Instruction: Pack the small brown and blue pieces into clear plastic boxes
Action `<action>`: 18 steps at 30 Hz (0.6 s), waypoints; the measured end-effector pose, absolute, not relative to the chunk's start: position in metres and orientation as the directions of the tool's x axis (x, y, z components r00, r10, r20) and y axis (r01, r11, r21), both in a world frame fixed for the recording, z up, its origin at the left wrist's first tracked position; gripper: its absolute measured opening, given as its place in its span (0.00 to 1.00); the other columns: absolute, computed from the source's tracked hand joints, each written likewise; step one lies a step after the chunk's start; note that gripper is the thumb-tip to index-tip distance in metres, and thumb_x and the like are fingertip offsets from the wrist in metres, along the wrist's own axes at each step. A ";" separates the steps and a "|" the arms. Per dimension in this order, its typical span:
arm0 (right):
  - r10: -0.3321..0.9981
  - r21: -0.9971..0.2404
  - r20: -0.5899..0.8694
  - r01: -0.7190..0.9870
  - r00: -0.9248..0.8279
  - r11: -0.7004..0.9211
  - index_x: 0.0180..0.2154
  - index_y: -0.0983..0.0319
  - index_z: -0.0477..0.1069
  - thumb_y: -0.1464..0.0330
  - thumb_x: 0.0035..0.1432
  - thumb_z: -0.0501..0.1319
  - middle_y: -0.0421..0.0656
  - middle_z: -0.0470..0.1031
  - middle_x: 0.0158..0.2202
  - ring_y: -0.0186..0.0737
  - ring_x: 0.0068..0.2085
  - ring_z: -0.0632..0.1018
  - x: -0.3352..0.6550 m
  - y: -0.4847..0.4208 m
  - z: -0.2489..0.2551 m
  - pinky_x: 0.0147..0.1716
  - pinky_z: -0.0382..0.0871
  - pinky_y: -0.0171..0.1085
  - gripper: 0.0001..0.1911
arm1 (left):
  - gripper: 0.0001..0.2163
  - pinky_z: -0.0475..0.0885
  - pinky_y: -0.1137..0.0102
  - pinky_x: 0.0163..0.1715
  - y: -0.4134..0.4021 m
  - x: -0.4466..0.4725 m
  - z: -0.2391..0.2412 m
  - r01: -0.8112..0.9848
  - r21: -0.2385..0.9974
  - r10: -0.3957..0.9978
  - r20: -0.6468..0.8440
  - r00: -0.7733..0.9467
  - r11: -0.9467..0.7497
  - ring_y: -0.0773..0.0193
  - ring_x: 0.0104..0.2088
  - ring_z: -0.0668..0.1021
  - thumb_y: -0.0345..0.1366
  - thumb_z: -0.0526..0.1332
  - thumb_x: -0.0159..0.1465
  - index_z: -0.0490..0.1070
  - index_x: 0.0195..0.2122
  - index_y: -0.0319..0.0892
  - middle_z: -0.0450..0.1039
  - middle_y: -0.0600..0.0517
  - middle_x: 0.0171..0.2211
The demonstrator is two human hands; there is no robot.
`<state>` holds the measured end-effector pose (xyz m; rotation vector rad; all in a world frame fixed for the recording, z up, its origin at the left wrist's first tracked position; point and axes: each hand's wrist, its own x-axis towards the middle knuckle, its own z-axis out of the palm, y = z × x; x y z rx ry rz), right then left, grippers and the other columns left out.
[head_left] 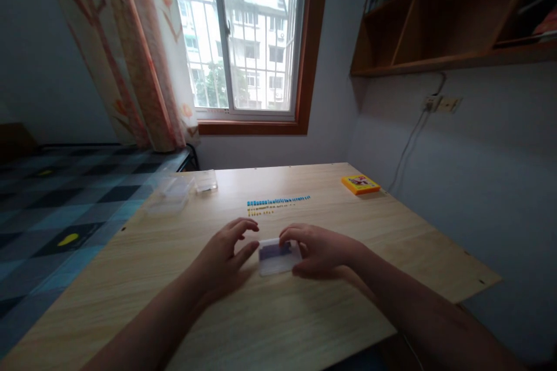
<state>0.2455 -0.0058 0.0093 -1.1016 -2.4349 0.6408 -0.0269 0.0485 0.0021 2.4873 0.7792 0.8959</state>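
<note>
A small clear plastic box (278, 257) with something dark blue inside lies on the wooden table (304, 324). My left hand (224, 256) rests at its left side, thumb touching the box, fingers curled above the table. My right hand (319, 249) holds its right side with fingers on its top edge. Just beyond the hands lies a neat row of small blue pieces (278, 201) with a shorter row of yellow pieces (260, 210) under it.
Two clear plastic containers (169, 194) (205, 181) stand at the table's far left. An orange-yellow flat box (360, 184) lies at the far right. A bed with a checked cover (65, 208) adjoins on the left; window, curtain and wall shelves are behind.
</note>
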 end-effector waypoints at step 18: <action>0.925 -0.576 0.162 0.728 -0.345 0.372 0.54 0.60 0.68 0.69 0.50 0.70 0.47 0.74 0.52 0.43 0.48 0.76 0.350 -0.038 0.022 0.47 0.72 0.42 0.29 | 0.19 0.74 0.68 0.30 0.080 -0.037 -0.017 0.483 0.703 0.851 0.397 0.343 -0.522 0.57 0.32 0.78 0.54 0.53 0.65 0.70 0.36 0.44 0.76 0.50 0.30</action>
